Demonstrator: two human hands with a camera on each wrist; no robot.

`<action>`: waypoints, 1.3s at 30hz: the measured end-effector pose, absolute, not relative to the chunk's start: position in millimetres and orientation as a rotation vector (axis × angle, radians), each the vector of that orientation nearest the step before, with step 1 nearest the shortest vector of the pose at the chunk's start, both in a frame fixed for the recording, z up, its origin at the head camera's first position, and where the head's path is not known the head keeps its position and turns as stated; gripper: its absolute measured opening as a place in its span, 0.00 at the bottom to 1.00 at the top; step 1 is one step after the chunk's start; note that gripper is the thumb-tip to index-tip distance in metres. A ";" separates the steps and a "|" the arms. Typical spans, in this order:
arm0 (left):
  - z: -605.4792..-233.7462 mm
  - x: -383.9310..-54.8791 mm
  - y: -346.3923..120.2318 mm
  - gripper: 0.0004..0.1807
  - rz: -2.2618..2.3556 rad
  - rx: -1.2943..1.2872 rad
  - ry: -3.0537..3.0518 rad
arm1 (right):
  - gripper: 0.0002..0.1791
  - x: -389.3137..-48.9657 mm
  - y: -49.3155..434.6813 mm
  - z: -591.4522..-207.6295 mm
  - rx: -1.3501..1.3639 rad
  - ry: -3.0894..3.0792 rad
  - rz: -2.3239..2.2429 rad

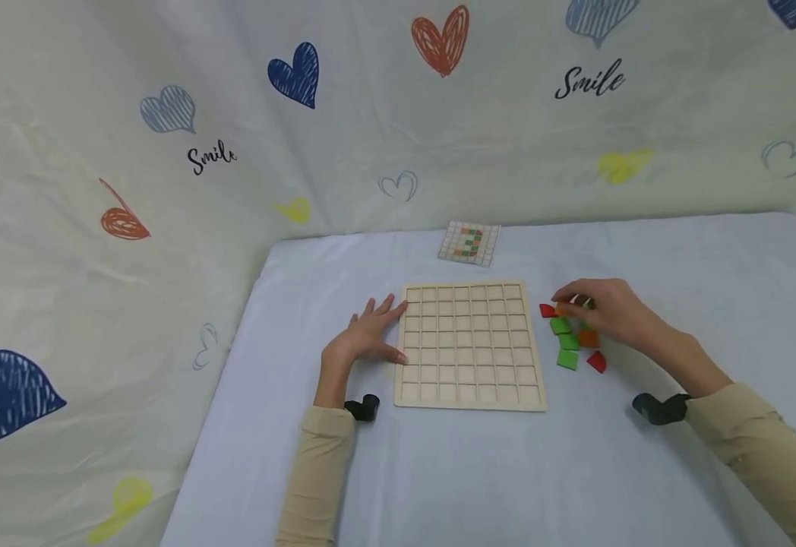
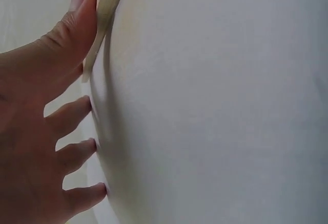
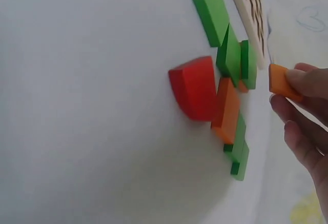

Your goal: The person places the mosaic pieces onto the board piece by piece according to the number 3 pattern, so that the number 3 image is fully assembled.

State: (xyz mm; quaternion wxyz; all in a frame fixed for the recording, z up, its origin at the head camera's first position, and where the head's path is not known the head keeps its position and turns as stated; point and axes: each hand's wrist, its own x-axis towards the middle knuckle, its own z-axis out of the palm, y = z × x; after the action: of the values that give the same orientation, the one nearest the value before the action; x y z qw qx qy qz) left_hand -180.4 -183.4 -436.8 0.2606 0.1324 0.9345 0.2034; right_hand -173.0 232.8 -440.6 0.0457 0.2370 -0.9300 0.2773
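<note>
A pale wooden grid board [image 1: 469,346] lies on the white cloth. My left hand [image 1: 365,334] is spread at its left side, thumb and index finger touching the edge. In the left wrist view the thumb [image 2: 77,24] presses on the board's rim, and the other fingertips rest on the cloth. Right of the board, my right hand [image 1: 606,308] pinches an orange square tile [image 3: 281,82] between thumb and fingers, raised off the table. Below it lie several green tiles [image 1: 567,359], an orange tile [image 1: 588,338] and red rounded pieces [image 1: 597,362].
A pattern card [image 1: 469,243] with a coloured figure on a grid lies behind the board. The white-covered table [image 1: 439,471] meets a hanging cloth [image 1: 343,152] printed with hearts at the back. A black wrist device [image 1: 661,409] sits by each sleeve.
</note>
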 end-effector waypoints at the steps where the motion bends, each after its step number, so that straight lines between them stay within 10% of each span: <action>1: -436.9 -179.9 -182.6 0.60 0.558 0.359 2.527 | 0.10 -172.6 231.8 -440.3 0.725 -2.821 0.858; 39: -434.5 -177.6 -174.6 0.62 0.548 0.315 2.558 | 0.18 -211.0 130.9 -439.1 0.578 -2.976 1.416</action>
State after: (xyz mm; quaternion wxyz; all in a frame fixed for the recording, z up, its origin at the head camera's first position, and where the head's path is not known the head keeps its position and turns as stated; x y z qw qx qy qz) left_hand -177.6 -174.6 -434.5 0.2504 0.1158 0.9399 0.2012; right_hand -211.0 130.9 -439.1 -0.1020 0.1718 -0.8848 0.4209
